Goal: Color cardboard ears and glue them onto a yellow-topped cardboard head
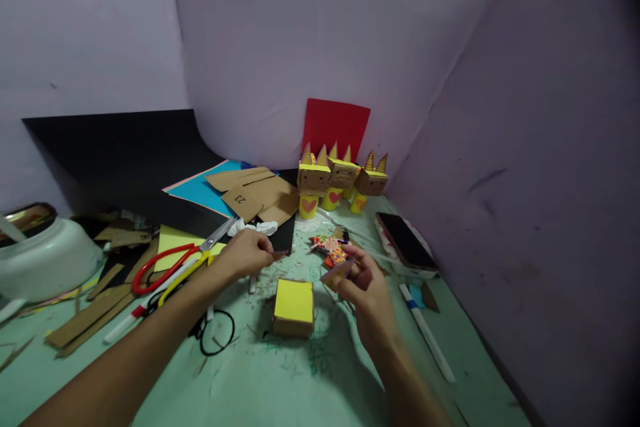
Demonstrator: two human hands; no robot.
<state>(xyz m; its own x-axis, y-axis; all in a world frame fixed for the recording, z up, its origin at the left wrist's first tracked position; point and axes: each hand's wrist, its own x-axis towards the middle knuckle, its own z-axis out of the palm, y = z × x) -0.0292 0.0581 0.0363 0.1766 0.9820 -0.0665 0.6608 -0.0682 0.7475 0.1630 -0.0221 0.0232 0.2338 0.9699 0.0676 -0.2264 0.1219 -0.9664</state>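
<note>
Pinched in my right hand point(367, 280) is a small cardboard triangle point(335, 273) with a purple edge. My left hand point(249, 252), its fingertips closed, holds a small dark brown piece point(281, 255), probably cardboard, partly hidden by the fingers. Between and below the hands, on the table, stands a cardboard box point(293, 307) with a yellow top. Just beyond my right hand lies a brightly patterned piece point(330, 248) in red, white and yellow. Several cardboard figures point(314, 180) with yellow tops, pointed horns and hearts on yellow bodies stand at the back.
Red-and-yellow-handled scissors point(165, 267) lie left, near cardboard strips point(90, 320) and a black hair tie point(219, 333). Brown cardboard pieces point(260, 193) rest on black paper point(125, 153). On the right are a phone point(407, 240) and a white marker point(427, 333). A white pot point(50, 253) stands far left.
</note>
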